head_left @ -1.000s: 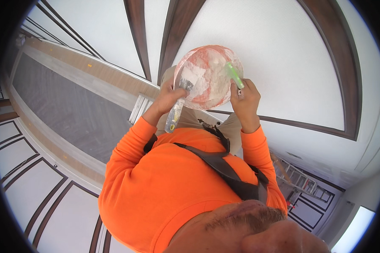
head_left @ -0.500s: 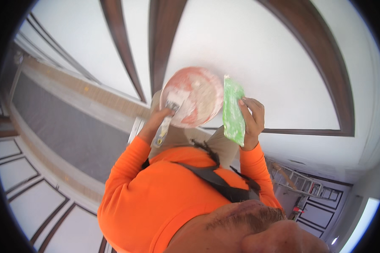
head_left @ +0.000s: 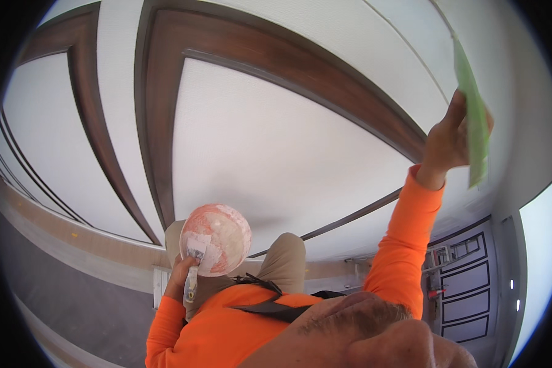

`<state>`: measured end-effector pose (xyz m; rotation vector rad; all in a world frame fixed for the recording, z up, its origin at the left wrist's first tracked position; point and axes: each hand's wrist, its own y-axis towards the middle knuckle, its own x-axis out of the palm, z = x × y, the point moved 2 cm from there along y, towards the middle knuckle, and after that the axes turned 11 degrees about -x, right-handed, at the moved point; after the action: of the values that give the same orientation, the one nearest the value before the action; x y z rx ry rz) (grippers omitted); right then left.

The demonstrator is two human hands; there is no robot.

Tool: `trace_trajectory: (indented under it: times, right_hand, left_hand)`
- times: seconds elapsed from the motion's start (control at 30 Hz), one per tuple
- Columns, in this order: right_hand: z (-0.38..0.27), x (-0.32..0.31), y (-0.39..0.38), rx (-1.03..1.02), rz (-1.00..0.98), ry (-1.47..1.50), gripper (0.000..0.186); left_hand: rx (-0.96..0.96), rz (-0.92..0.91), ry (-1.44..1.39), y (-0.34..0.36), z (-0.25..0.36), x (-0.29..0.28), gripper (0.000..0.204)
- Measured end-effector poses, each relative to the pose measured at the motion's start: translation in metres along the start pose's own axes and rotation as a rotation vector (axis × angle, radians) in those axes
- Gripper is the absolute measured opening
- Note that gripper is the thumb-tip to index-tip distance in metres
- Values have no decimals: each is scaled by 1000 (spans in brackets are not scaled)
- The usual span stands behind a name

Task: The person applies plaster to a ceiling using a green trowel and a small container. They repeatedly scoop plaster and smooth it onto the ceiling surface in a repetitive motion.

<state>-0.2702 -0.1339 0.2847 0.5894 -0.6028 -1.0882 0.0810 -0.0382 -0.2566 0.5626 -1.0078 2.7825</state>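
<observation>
My left hand [head_left: 181, 273] grips a pink, plaster-smeared round pan [head_left: 227, 236] together with a putty knife [head_left: 191, 282]. The knife's blade lies inside the pan, its worn handle sticking out below. My right hand [head_left: 451, 135] is raised at upper right, fingers closed on a pale green flat spreader [head_left: 474, 150] held upright near the white wall [head_left: 423, 55]; whether it touches the wall cannot tell. A white panel [head_left: 257, 135] with dark brown moulding [head_left: 156, 116] fills the wall before me, above my khaki knees.
A silver metal step or platform [head_left: 161, 285] is below me at left, by a wood-toned border and grey floor [head_left: 73, 300]. An aluminium ladder [head_left: 444, 257] stands at the far right near a framed wall, with a red item [head_left: 435, 294] beside it.
My right hand has lifted the green spreader from beside the pan up and right toward the upper wall. The view has swung upward, so the pan and my left hand now appear lower and further left.
</observation>
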Motion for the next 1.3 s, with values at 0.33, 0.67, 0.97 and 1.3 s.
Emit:
trace_trajectory:
  times: [0.33, 0.67, 0.97, 1.3]
  right_hand:
    - [90, 17, 51, -187, -267, 159, 19]
    - [117, 31, 43, 51, -204, 234, 17]
    - [121, 43, 40, 96, -216, 282, 19]
    - [122, 50, 37, 80, -243, 241, 19]
  left_hand:
    - [125, -70, -135, 5, -8, 5, 57]
    - [98, -17, -130, 7, -8, 5, 48]
    - [110, -21, -99, 7, -10, 3, 54]
    - [129, -16, -117, 6, -9, 5, 51]
